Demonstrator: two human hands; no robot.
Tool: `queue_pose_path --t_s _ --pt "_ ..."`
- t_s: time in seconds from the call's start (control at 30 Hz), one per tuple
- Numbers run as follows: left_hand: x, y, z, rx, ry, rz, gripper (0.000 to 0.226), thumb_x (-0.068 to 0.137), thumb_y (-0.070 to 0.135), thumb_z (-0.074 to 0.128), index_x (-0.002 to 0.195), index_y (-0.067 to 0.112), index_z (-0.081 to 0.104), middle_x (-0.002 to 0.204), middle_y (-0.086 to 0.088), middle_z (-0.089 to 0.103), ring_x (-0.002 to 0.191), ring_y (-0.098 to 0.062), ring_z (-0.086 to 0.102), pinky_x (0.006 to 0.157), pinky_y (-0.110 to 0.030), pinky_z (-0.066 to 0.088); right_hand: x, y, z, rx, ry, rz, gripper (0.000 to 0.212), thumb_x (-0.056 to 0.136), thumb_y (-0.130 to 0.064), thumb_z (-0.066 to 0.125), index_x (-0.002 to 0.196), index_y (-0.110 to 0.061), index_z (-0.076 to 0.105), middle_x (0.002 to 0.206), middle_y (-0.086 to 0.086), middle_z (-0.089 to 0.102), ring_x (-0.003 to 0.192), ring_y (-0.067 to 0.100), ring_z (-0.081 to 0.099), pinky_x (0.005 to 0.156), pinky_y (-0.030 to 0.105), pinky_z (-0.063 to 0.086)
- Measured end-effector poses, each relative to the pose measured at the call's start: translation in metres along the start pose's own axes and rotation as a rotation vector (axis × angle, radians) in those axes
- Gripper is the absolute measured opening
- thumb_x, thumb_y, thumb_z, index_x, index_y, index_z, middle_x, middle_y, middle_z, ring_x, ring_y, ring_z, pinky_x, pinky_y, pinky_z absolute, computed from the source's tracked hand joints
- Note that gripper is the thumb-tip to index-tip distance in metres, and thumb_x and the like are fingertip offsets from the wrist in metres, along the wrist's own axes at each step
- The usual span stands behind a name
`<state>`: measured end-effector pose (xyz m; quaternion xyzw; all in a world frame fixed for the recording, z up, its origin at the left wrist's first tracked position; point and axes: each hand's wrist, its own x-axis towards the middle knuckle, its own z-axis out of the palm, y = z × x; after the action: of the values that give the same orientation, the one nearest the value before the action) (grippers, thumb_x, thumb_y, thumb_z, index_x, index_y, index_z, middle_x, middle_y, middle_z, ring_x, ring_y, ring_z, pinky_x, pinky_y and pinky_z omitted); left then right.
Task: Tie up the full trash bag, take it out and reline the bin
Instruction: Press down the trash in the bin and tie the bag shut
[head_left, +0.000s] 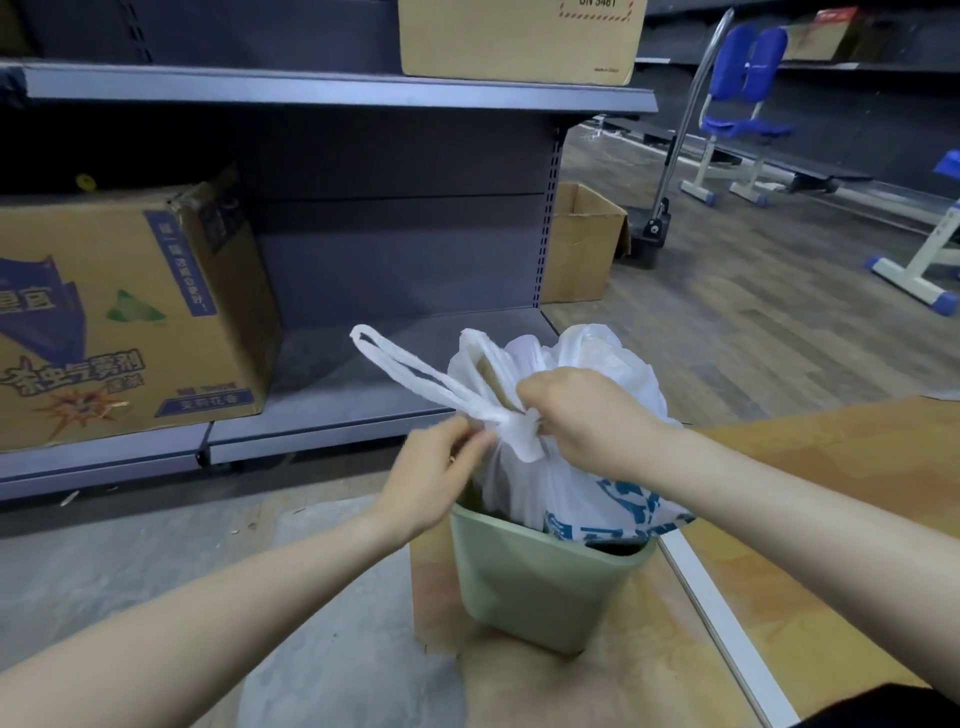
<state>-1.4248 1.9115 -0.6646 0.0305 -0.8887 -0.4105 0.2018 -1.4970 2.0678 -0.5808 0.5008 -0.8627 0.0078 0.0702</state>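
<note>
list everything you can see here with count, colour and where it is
trash bag: 1, white with blue print, in the bin, handles knotted
bin: 1, pale green, on the floor, centre
cardboard boxes: 3, brown; printed one on lower shelf left, one on upper shelf, open one on floor by the shelving
shelving: 1, dark grey, behind the bin
chair: 1, blue and white, far right
left hand: 1, pinching the bag by the knot
right hand: 1, gripping the knot
</note>
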Motion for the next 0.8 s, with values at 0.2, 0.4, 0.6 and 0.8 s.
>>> queue_pose_path --t_s 0.2,0.4,0.6,0.8 --pt "-0.026 -0.046 0.020 0.835 -0.360 0.523 0.035 0.053 0.047 0.082 0.051 0.024 0.056 0.049 0.011 0.056 0.049 -0.006 0.057 0.054 -0.012 0.043 0.019 0.038 -0.057 0.127 0.426 0.164 0.004 0.082 -0.006 0.053 0.079 -0.003 0.053 0.078 0.011 0.061 0.076 0.032 0.055 0.062 0.037 0.039" --pt "-0.017 -0.053 0.029 0.910 -0.244 0.657 0.026 0.053 0.042 0.063 0.042 0.022 0.052 0.039 0.007 0.049 0.035 -0.008 0.051 0.041 -0.012 0.038 0.033 0.047 -0.071 0.137 0.255 0.197 0.031 0.079 -0.003 0.058 0.061 -0.016 0.036 0.068 0.008 0.053 0.072 0.033 0.050 0.063 0.037 0.039" --pt "-0.008 -0.063 0.029 0.898 -0.180 0.681 0.025 0.070 0.028 0.046 0.047 0.020 0.053 0.041 0.003 0.051 0.035 -0.013 0.053 0.037 -0.015 0.037 0.039 0.039 -0.082 0.104 0.272 0.163 0.036 0.081 -0.003 0.054 0.060 -0.019 0.030 0.065 0.003 0.044 0.069 0.028 0.043 0.060 0.034 0.029" --pt "0.001 -0.062 0.027 0.923 -0.273 0.654 0.041 0.034 0.025 0.091 0.045 0.020 0.052 0.039 0.003 0.049 0.032 -0.014 0.051 0.033 -0.015 0.033 0.050 0.038 -0.087 0.070 0.304 0.163 0.037 0.081 0.000 0.049 0.059 -0.020 0.025 0.059 -0.003 0.035 0.071 0.026 0.040 0.061 0.032 0.025"
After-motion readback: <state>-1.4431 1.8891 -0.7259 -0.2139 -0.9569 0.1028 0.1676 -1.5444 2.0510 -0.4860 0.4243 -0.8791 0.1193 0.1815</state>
